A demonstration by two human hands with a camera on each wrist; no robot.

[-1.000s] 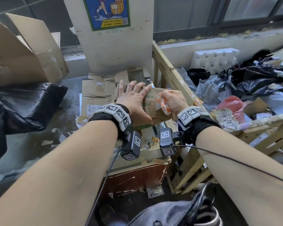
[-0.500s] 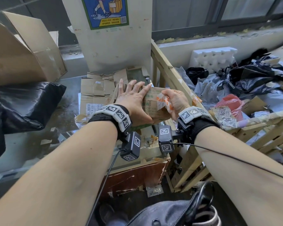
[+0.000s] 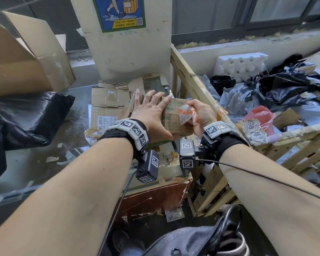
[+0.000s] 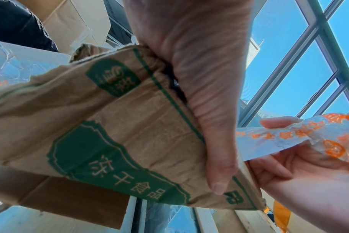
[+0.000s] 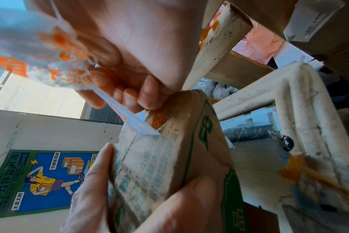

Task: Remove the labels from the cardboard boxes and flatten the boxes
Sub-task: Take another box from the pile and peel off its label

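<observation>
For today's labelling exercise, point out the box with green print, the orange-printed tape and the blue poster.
box (image 4: 130, 126): left wrist view, its printed brown face.
orange-printed tape (image 3: 187, 115): head view, the crumpled peeled end.
blue poster (image 5: 44, 181): right wrist view, its picture.

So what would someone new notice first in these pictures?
Two bare forearms with tagged wristbands meet mid-frame: the left hand steadies a brown box with green print, while the right hand peels orange-printed tape off it. To the right, a wooden crate holds crumpled plastic bags.

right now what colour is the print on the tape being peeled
Orange print on clear whitish tape, clearest in the left wrist view.
</observation>
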